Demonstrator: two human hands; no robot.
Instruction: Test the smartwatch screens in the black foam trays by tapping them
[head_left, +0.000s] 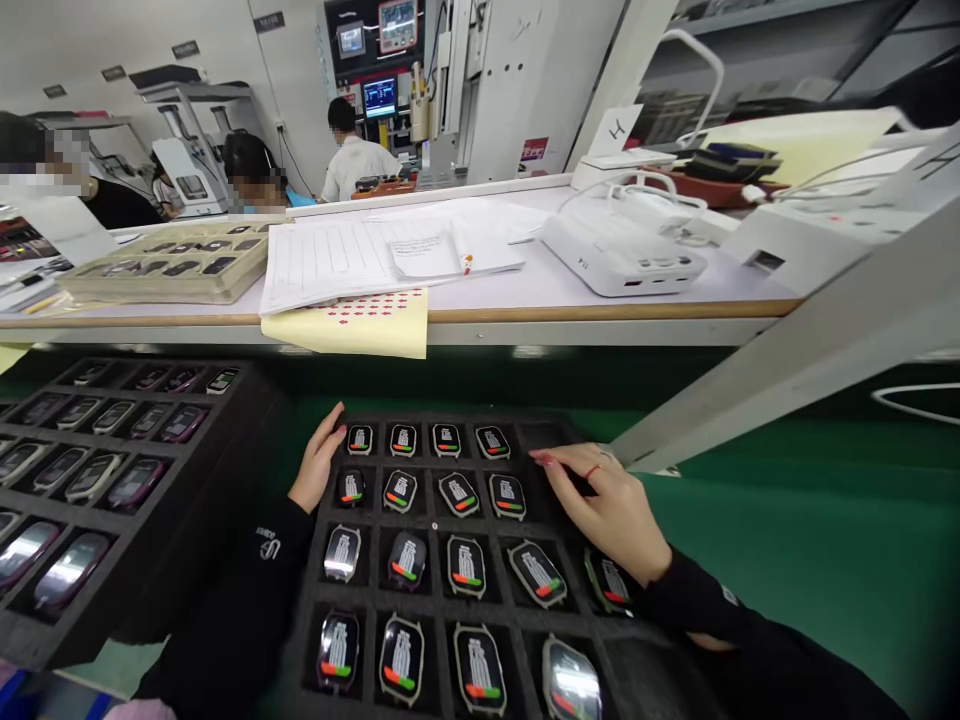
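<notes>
A black foam tray point(435, 526) lies in front of me on a green surface, its compartments holding several smartwatch cases point(466, 566) without straps. Most of their screens are lit with white text and a red and green bar. My left hand point(319, 462) grips the tray's far left edge, fingers along the side. Over the tray's right part is my right hand point(611, 505), fingers stretched out and fingertips by a vacant compartment point(541, 436) in the far row. No object shows in it. Below its wrist, a watch case point(609, 582) is partly covered by my sleeve.
To the left stands a stack of foam trays point(187, 500) with more watches. A raised shelf point(480, 330) carries papers point(337, 260), a beige tray point(169, 265) and a white charging box point(622, 255). A grey post point(787, 330) slants at the right. Several people sit beyond.
</notes>
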